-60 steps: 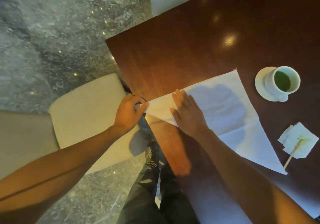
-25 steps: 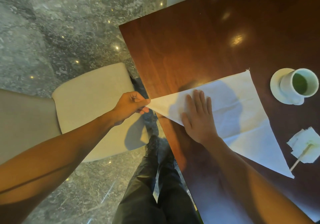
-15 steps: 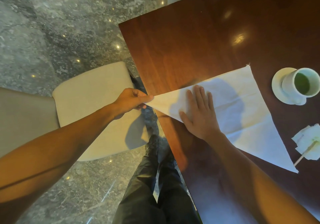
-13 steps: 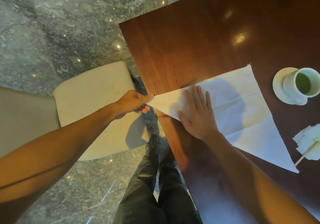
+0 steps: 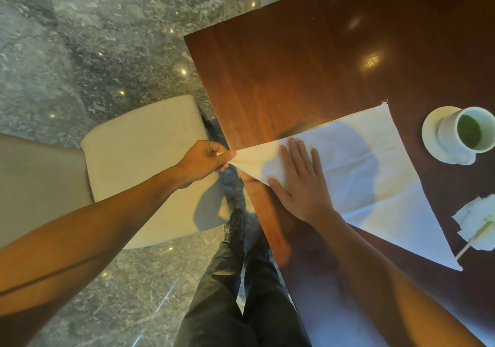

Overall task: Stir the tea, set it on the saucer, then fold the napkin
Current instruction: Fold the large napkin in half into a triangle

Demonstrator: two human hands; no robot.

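White cloth napkin [image 5: 361, 175] lies as a triangle on the wooden table [image 5: 281, 73], its tip past the edge. My left hand [image 5: 205, 163] pinches that tip; my right hand [image 5: 301, 183] is flat and spread, pinning the cloth. Teacup [image 5: 466, 132] sits on its saucer [image 5: 434, 121], so I'm on folding. Next: carry the tip across, aligned with the far corner, likely.

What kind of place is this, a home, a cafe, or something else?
Probably a cafe, restaurant or hotel lounge, though a home dining room isn't ruled out. A polished wooden table stands on a glossy marble floor, with a cream upholstered chair beside it, and a cup of green tea is served on a saucer.
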